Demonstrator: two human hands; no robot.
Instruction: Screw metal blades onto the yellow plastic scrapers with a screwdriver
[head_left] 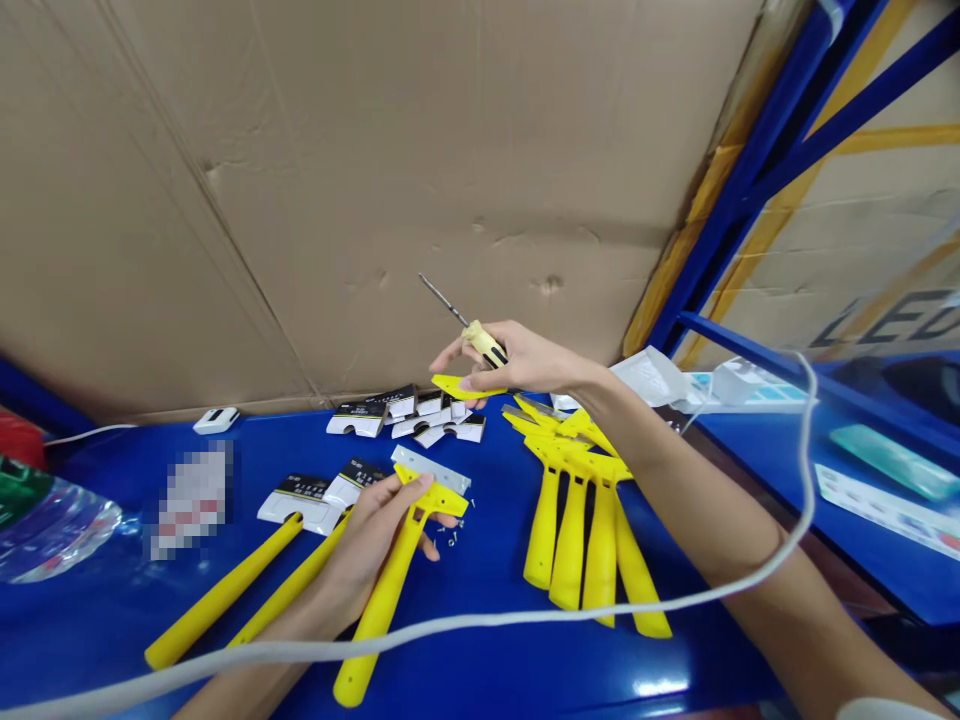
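My left hand [382,520] grips a yellow scraper [386,590] at the neck, its long handle slanting toward the front. A perforated metal blade [431,470] lies along the scraper's head. Higher up, my right hand [525,355] is closed around a screwdriver [484,343] with a pale yellow handle, its shaft pointing up and left. The same hand pinches a flat yellow plate [469,390] between thumb and fingers. Tiny screws [452,540] lie on the blue table just right of my left hand.
Several yellow scrapers [576,520] lie together at right; yellow handles [225,590] with card sleeves lie at left. Black-and-white cards [409,412] are piled near the cardboard wall [360,200]. A white cable [525,620] crosses in front. A plastic bottle [60,525] is far left.
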